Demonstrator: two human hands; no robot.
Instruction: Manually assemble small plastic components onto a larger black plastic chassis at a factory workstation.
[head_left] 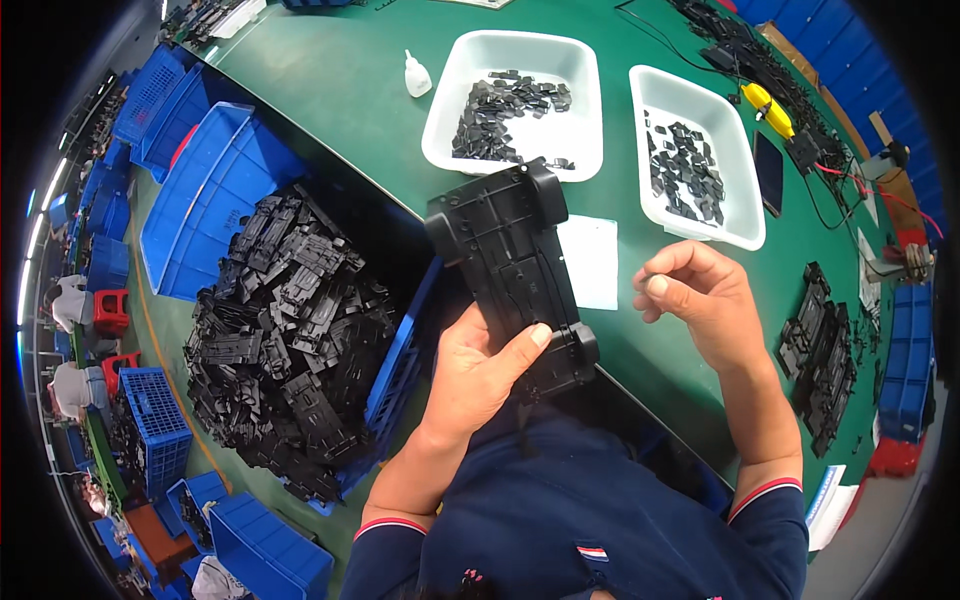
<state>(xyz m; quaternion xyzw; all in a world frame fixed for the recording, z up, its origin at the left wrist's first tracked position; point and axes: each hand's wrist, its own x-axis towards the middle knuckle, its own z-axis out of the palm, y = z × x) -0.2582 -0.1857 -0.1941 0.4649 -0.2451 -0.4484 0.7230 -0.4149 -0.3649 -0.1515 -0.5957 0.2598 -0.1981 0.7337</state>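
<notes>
Green table point(345, 62) spans your workspace; a blue crate point(393, 374) stands off its edge on your left, loaded with a heap point(290, 335) of black parts. Two white trays follow, the left tray point(540, 135) and the right tray point(738, 218), both holding small black pieces. Next in size: the black base point(515, 270), long and tilted, held above the near table edge, its far end overlapping the left tray in view. Judged from its look, it is moulded plastic: light for its length, stiff along the body, rather slick on the flat faces, the thin edges and small tabs likeliest to chip. Best hold: across the narrow middle, clear of the round wheel-like corners. Your left hand point(468, 382) grips nearer the lower end, thumb pressed flat on the face, fingers hidden beneath, so the far end probably wants to dip. Your right hand point(708, 300) is apart from the base, thumb and forefinger pinching a dark bit point(651, 277), too small to identify; likely almost weightless and easily dropped, so fingertips suit it.
</notes>
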